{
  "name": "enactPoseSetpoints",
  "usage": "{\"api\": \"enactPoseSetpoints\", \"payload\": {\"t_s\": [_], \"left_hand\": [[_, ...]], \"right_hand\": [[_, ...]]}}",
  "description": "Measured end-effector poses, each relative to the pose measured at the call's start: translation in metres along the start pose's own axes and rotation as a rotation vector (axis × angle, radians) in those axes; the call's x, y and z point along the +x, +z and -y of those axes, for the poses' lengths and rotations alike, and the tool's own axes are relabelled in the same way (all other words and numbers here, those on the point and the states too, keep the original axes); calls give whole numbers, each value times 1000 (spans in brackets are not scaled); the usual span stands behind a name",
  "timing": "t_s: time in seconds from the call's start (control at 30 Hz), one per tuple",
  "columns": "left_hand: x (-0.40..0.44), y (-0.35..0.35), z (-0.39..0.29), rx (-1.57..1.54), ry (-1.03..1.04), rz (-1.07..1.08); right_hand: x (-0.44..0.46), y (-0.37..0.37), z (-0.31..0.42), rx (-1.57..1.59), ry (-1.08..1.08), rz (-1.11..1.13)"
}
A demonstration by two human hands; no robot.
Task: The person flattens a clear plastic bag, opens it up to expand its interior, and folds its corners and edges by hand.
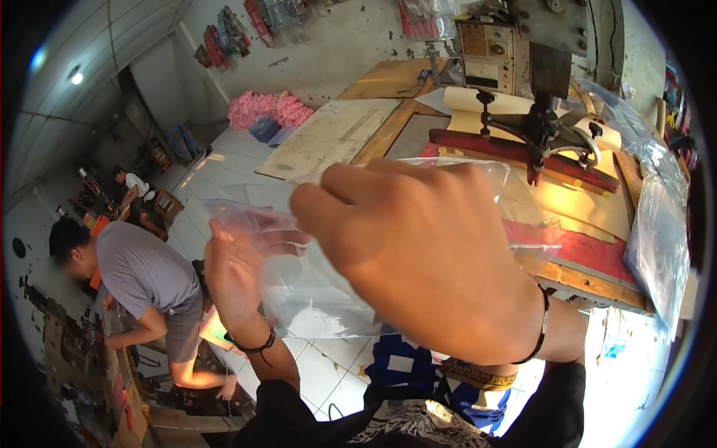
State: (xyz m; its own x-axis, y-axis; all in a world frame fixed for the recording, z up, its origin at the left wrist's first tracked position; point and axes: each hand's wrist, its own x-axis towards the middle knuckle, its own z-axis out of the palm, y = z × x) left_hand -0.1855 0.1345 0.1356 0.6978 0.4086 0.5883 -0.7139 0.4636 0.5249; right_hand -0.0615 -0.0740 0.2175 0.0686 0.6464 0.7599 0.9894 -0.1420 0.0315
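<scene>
A clear, glossy plastic sheet [317,299] hangs in front of me, spanning both hands. My right hand [426,261] is large in the middle, back toward the camera, its fingers curled closed on the sheet's upper part. Those fingertips are hidden behind the hand. Lower and to the left, my left hand [237,276] has its palm turned to me and its thumb pointing up, apart from the fingers. Its outstretched fingers show through the plastic, touching it. Whether the sheet is one layer or a bag, I cannot tell.
A press machine [549,138] with a dark red bar stands over a worktable [586,276] at right. Clear plastic [657,246] drapes off its right edge. Pink bundles [269,110] lie on the floor behind. A co-worker in grey [149,269] bends over machinery at left; another person sits farther back.
</scene>
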Motion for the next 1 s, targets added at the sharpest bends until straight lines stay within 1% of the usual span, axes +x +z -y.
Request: {"api": "enactPoseSetpoints", "payload": {"t_s": [0.03, 0.07, 0.13, 0.23, 0.3, 0.33, 0.43, 0.5, 0.53, 0.6, 0.67, 0.77, 0.83, 0.93, 1.0], "left_hand": [[-1, 1, -4, 105, -2, -4], [1, 0, -9, 382, -10, 60], [-3, -7, -4, 661, -51, 91], [-16, -12, 31, 693, -185, 13], [-20, 2, 57, 729, -332, 15], [-22, 2, 67, 697, -362, 9], [-24, -3, 89, 596, -442, -3], [-30, -4, 96, 523, -506, 1], [-34, -4, 99, 536, -514, -11], [-43, -6, 106, 566, -506, -34], [-48, -24, 108, 736, -503, -50], [-50, -15, 107, 786, -483, -76], [-49, -3, 106, 665, -476, -87], [-50, -4, 111, 780, -406, -15], [-51, -10, 112, 794, -428, -10]], "right_hand": [[-1, 1, 1, 12, -13, 24], [-4, 3, 0, 54, 13, 33], [-16, 11, -6, 133, 59, 59], [-42, 32, -20, 276, 178, 208], [-60, 52, -25, 413, 256, 178], [-68, 59, -28, 480, 296, 160], [-88, 68, -37, 612, 410, 242], [-95, 67, -41, 714, 438, 308], [-97, 66, -44, 762, 448, 332], [-107, 73, -45, 800, 410, 296], [-113, 78, -42, 799, 387, 262], [-118, 82, -37, 742, 405, 219], [-121, 85, -39, 731, 438, 199], [-122, 83, -38, 721, 444, 245], [-125, 85, -37, 720, 435, 230]]}}
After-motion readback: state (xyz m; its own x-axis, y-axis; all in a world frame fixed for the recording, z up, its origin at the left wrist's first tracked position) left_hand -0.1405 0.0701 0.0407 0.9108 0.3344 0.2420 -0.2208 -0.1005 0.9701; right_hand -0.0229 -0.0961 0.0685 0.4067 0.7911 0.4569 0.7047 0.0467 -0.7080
